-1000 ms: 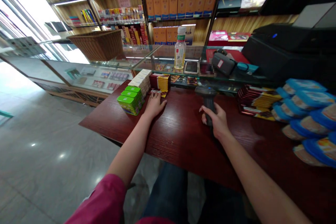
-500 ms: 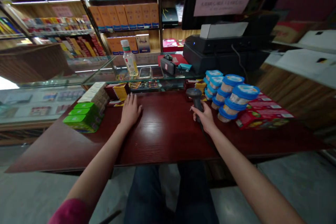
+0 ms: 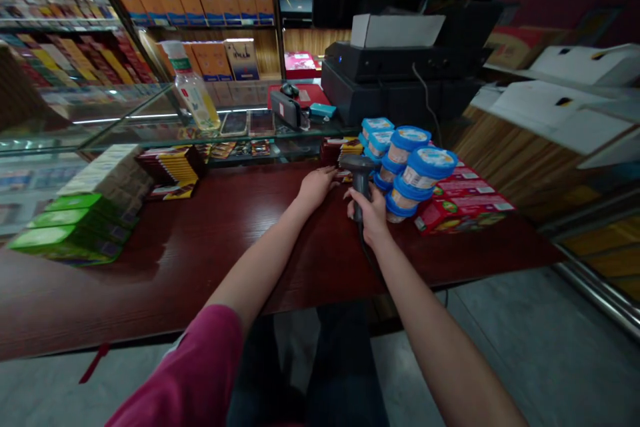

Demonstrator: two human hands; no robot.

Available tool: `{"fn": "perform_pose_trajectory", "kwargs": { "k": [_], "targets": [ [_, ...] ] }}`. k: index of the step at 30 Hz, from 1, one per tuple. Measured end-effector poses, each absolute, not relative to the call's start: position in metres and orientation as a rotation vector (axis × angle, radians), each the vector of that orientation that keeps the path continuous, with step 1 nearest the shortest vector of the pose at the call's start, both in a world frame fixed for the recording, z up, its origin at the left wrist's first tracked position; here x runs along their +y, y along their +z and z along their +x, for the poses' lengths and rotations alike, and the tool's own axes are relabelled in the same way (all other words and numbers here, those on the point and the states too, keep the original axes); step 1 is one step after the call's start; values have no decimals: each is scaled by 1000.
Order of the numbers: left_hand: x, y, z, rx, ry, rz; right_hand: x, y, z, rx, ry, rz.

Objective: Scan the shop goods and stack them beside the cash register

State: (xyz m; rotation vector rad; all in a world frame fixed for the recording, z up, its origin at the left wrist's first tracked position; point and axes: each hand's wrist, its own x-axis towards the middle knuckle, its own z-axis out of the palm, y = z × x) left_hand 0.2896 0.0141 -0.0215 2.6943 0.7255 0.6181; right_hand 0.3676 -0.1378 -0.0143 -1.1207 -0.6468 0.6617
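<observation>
My right hand is wrapped round the handle of a dark barcode scanner, held upright with its head on top and a cable below. My left hand lies low over the counter, fingers stretched toward a stack of brown-and-yellow wrapped bars. Its fingertips are at the lower bars beside the scanner; whether they touch is unclear. Just right of the scanner stand stacked tubs with blue lids. A second stack of similar bars sits at the left.
On the left are green boxes and pale packets. Red boxes stand at the right. Behind the wooden counter, a glass case holds a bottle and a black case. A black machine stands at the back.
My left hand has moved right, from the left bar stack to the right one. The scanner stays in my right hand. The view has turned right and come closer.
</observation>
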Motion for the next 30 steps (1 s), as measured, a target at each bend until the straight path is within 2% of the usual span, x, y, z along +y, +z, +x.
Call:
{"fn": "perform_pose_trajectory", "kwargs": {
  "k": [6,10,14,17,19,30],
  "targets": [
    [24,-21,240,801,628,2712,-140,-10,368,-642,674,-1084],
    [27,-17,178,924,796,2548,-144,-6,364,-701,721,-1076],
    [35,-20,123,1116,1099,1883,-152,-1,345,-824,848,-1057],
    [48,-24,100,1021,1119,1318,-150,2,319,-882,979,-1012],
    [60,-25,93,910,1098,1148,-140,2,299,-909,1057,-989],
    [96,-38,77,916,1268,1067,-41,3,221,-903,1260,-925]
  ]
}}
